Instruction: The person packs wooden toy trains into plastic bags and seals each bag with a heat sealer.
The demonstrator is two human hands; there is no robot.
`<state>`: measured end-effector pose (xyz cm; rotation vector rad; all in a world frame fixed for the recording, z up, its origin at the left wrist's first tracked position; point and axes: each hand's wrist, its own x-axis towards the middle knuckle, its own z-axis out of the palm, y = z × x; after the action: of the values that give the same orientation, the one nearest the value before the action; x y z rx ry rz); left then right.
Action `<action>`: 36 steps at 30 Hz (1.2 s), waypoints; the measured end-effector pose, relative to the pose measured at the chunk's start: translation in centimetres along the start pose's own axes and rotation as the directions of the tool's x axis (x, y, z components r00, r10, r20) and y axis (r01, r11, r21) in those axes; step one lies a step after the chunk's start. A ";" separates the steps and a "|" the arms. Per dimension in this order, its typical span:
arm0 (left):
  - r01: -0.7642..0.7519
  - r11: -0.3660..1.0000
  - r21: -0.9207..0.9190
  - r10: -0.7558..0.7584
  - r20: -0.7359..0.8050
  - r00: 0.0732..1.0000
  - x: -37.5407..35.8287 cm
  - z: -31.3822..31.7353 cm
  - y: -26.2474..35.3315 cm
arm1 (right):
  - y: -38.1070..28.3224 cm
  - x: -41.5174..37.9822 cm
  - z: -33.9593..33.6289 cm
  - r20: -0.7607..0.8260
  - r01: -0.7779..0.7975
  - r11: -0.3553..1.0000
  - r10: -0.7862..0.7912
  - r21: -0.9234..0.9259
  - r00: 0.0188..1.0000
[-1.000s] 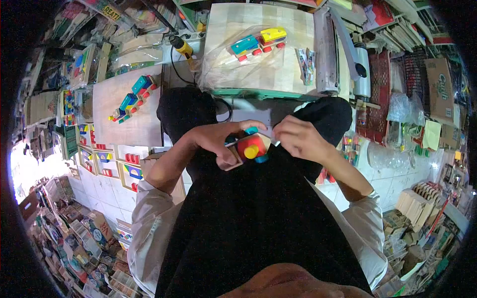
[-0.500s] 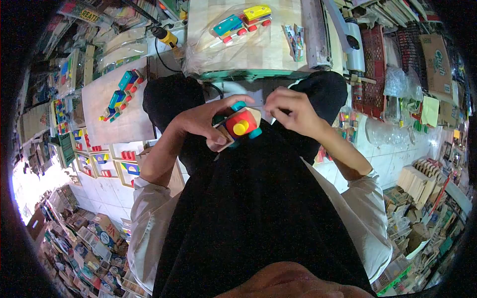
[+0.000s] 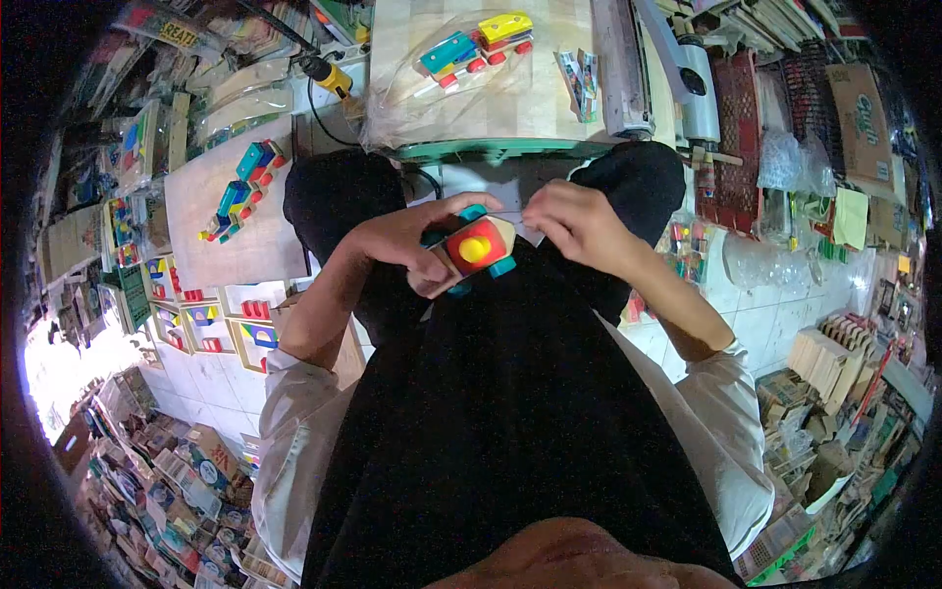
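A small wooden toy vehicle (image 3: 488,243) with a red block, a yellow round peg on top and teal wheels is held over the lap. My left hand (image 3: 417,243) grips its left end, thumb at the near side and fingers along the far side. To the right of the toy, apart from it, my right hand (image 3: 579,221) has its fingers curled together near a thin pale line, perhaps a string; what the fingertips hold is too small to make out.
Ahead, a low table (image 3: 402,93) bears a teal and yellow toy train (image 3: 478,49) on plastic film. At left, a board (image 3: 270,236) carries another train (image 3: 238,191). Wooden trays of blocks (image 3: 226,314) lie below it. A yellow-black tool (image 3: 327,74) stands near the table.
The toy has tilted slightly, so its yellow peg faces up more directly. My right hand's fingers have drawn closer together and shifted slightly.
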<state>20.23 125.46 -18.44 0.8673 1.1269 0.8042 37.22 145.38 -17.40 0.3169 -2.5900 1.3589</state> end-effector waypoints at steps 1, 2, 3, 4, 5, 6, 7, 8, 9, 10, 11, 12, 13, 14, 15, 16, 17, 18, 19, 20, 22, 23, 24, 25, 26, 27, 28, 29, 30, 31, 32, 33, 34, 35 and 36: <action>-0.062 0.983 -0.170 0.074 0.065 0.995 0.1 -0.3 -1.3 | -0.5 0.1 -0.4 0.026 0.167 0.963 -0.166 -0.210 0.986; -0.110 0.935 -0.338 0.158 0.117 0.981 0.1 -0.3 -1.3 | -0.6 0.3 -0.5 0.025 0.167 0.963 -0.165 -0.211 0.986; -0.136 0.933 -0.333 0.188 0.130 0.973 0.0 -0.1 -1.1 | -0.6 0.5 -0.7 0.000 0.225 0.940 -0.233 -0.258 0.973; -0.137 0.933 -0.332 0.189 0.131 0.973 0.0 -0.2 -1.0 | -0.6 0.6 -0.7 -0.022 0.279 0.910 -0.300 -0.305 0.954; -0.099 0.957 -0.274 0.135 0.117 0.984 0.0 -0.4 -1.0 | -0.3 0.4 -0.5 -0.022 0.280 0.910 -0.301 -0.306 0.953; -0.057 0.975 -0.217 0.081 0.101 0.992 -0.1 -0.5 -0.9 | 0.2 -0.2 0.0 -0.044 -0.233 0.950 0.248 0.209 0.968; -0.055 0.975 -0.215 0.079 0.104 0.991 -0.1 -0.5 -0.6 | 0.5 -0.5 0.3 0.203 -0.626 0.485 0.668 0.611 0.716; -0.083 0.991 -0.103 0.089 0.054 0.995 -0.2 -0.4 -0.2 | 0.6 -0.4 0.2 0.200 -0.624 0.483 0.669 0.614 0.716; -0.104 0.995 0.010 0.104 0.006 0.995 -0.3 -0.3 0.2 | 0.8 -0.3 0.2 0.294 -0.672 0.460 0.652 0.580 0.699; -0.099 0.995 0.011 0.099 0.010 0.995 -0.4 -0.3 0.5 | 0.7 -0.3 0.1 0.385 -0.718 0.438 0.630 0.541 0.674; -0.046 0.996 0.071 0.046 0.004 0.999 -0.4 -0.3 0.8 | 0.4 -0.2 0.4 0.335 -0.676 0.447 0.626 0.586 0.704; 0.006 0.992 0.129 -0.005 -0.005 1.000 -0.5 -0.2 1.2 | 0.2 -0.2 0.3 0.333 -0.675 0.444 0.628 0.589 0.703; 0.006 0.991 0.131 -0.006 -0.003 1.000 -0.7 -0.2 1.8 | -0.1 0.0 0.0 0.321 -0.650 0.574 0.574 0.498 0.753; 0.069 0.998 0.010 -0.069 0.048 0.996 -1.0 -0.2 2.6 | -0.3 0.2 -0.3 0.318 -0.603 0.691 0.513 0.397 0.797; 0.137 0.985 -0.108 -0.125 0.105 0.987 -1.2 -0.2 3.0 | -0.4 0.4 -0.3 0.317 -0.602 0.692 0.511 0.398 0.799; 0.138 0.984 -0.109 -0.127 0.103 0.987 -1.1 -0.4 2.3 | -0.6 0.5 -0.2 0.153 -0.218 0.972 0.203 0.086 0.967; 0.001 0.967 -0.253 0.031 0.124 0.992 -0.9 -0.7 1.0 | -0.8 0.5 -0.2 0.120 0.210 0.935 -0.183 -0.286 0.976; -0.128 0.910 -0.394 0.190 0.123 0.974 -0.7 -0.8 0.1 | -0.9 0.5 -0.3 0.119 0.209 0.935 -0.181 -0.286 0.976; -0.100 0.836 -0.540 0.186 0.108 0.977 -0.7 -0.2 -0.6 | -1.0 0.5 -0.5 0.113 0.221 0.936 -0.197 -0.273 0.974; -0.099 0.836 -0.540 0.186 0.109 0.976 -1.0 -0.1 0.2 | -1.0 0.6 -0.7 0.107 0.236 0.936 -0.215 -0.259 0.971; 0.026 0.906 -0.423 -0.013 0.035 0.999 -1.8 0.0 2.5 | 0.0 1.2 -0.4 -0.040 0.189 0.969 -0.198 -0.160 0.979; 0.029 0.906 -0.423 -0.015 0.036 0.999 -1.8 -0.1 2.5 | 0.2 1.2 -0.5 0.107 -0.388 0.863 0.374 0.323 0.921; 0.012 0.976 -0.217 -0.013 -0.002 1.000 -1.7 -0.2 2.5 | 0.3 1.2 -0.6 0.469 -0.783 0.260 0.680 0.565 0.563; 0.000 1.000 0.001 0.000 -0.038 0.999 -1.7 -0.3 2.5 | 0.1 1.2 -0.9 0.522 -0.808 0.208 0.670 0.551 0.528; 0.000 1.000 0.001 0.000 -0.037 0.999 -1.6 -0.1 2.8 | 0.2 1.1 -0.8 0.521 -0.808 0.208 0.670 0.551 0.528; -0.006 0.994 0.113 0.009 -0.033 0.999 -1.6 0.3 3.4 | 0.4 0.9 -0.5 0.536 -0.816 0.239 0.651 0.527 0.537; -0.011 0.975 0.224 0.018 -0.028 0.999 -1.6 0.5 3.7 | 0.5 0.8 -0.3 0.551 -0.821 0.272 0.631 0.502 0.546; -0.011 0.974 0.225 0.018 -0.030 0.999 -1.6 0.4 3.5 | 0.6 0.7 -0.1 0.550 -0.820 0.274 0.630 0.502 0.547; -0.006 0.966 0.260 0.016 -0.037 0.999 -1.6 0.4 3.2 | 0.7 0.5 0.1 0.519 -0.794 0.347 0.615 0.498 0.594; 0.000 0.956 0.294 0.013 -0.043 0.999 -1.5 0.4 3.0 | 0.7 0.4 0.2 0.487 -0.764 0.418 0.595 0.491 0.639; 0.000 0.956 0.294 0.013 -0.042 0.999 -1.6 0.5 3.4 | 0.5 0.3 0.2 0.487 -0.764 0.418 0.596 0.491 0.639; 0.154 0.982 0.108 -0.155 0.002 0.988 -1.8 0.6 4.2 | 0.3 0.2 0.3 0.393 -0.665 0.625 0.537 0.409 0.747; 0.313 0.947 -0.071 -0.307 0.076 0.949 -1.9 0.7 4.6 | 0.2 0.1 0.4 0.310 -0.530 0.795 0.444 0.297 0.840; 0.314 0.947 -0.070 -0.309 0.077 0.948 -1.8 0.5 3.6 | 0.1 0.2 0.5 0.094 -0.133 0.975 0.118 0.175 0.989; 0.167 0.957 -0.237 -0.143 0.117 0.983 -1.7 0.1 1.9 | -0.3 0.4 0.4 0.093 -0.133 0.975 0.118 0.176 0.989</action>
<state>19.74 124.79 -15.99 0.5963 0.9710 0.7443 36.91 144.83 -17.24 0.2443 -2.5956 1.6653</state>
